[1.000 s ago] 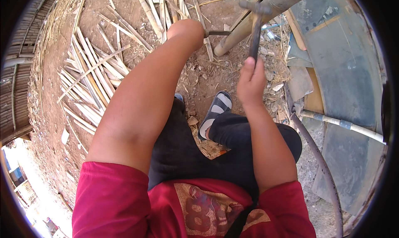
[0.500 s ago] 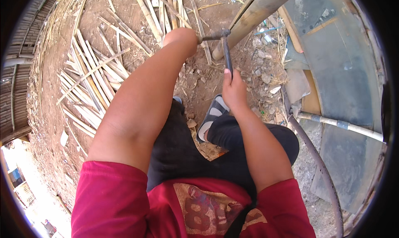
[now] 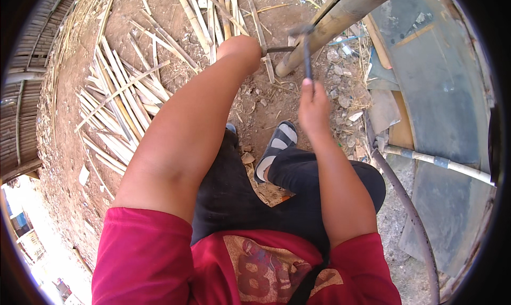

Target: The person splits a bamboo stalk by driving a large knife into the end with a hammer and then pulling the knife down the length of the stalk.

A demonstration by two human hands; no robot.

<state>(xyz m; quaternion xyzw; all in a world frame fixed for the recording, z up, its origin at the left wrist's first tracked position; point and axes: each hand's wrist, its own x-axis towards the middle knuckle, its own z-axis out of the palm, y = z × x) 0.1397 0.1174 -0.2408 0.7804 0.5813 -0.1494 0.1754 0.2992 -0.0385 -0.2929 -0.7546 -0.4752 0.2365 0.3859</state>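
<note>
My left hand (image 3: pixel 240 53) is closed in a fist at the end of my outstretched arm. A dark, narrow metal blade (image 3: pixel 280 49) juts from it toward the bamboo pole (image 3: pixel 332 33); its handle is hidden in the fist. Whether the blade's tip touches the bamboo I cannot tell. The thick pole slants up to the right, and a dark split runs along it. In my right hand (image 3: pixel 314 108) is the handle of a hammer (image 3: pixel 307 62), held upright. Its head, smeared by motion, overlaps the pole's lower part, just above the blade.
Split bamboo strips (image 3: pixel 125 100) lie heaped on the dirt at left, with more strips (image 3: pixel 213 17) beyond my left hand. Grey sheets (image 3: pixel 436 86) and a pale pipe (image 3: pixel 426 158) stand at right. Rubble and straw cover the ground beside the pole. My sandalled foot (image 3: pixel 278 148) is below.
The hammer has gone up and to the right, off the blade where its head was. My left hand, the blade and the pole's foot sit slightly farther right in the picture.
</note>
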